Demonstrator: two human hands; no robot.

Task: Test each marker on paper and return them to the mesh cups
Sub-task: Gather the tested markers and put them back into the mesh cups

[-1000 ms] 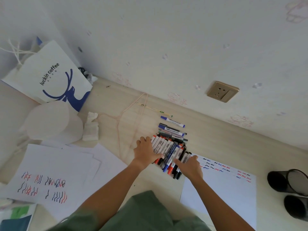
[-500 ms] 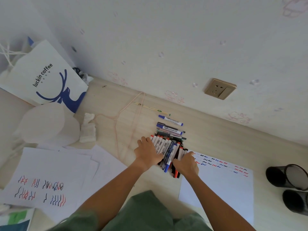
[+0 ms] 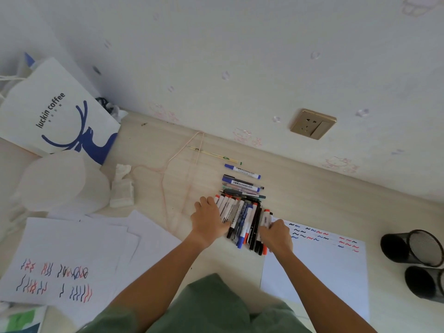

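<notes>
Two hands flanked marker pile (image 3: 242, 217) on tabletop (image 3: 300, 188): left hand (image 3: 208, 221) flat, fingers pressing pile's left side; right hand (image 3: 276, 235) curled against right edge, grip unclear. Mesh cups (image 3: 413, 248) well right of right hand, tipped over. Risk: uneven squeeze could roll markers loose.

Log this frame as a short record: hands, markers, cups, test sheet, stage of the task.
left hand: fingers flat on the left side of the marker pile
right hand: fingers curled against the pile's right edge
markers: bunched side by side between the hands; a few more lie crosswise beyond, one blue marker apart
mesh cups: two, black, lying on their sides at far right, no markers visible inside
test sheet: squiggles along its top edge, under the right hand
stage: markers gathered, none in the cups yet
</notes>
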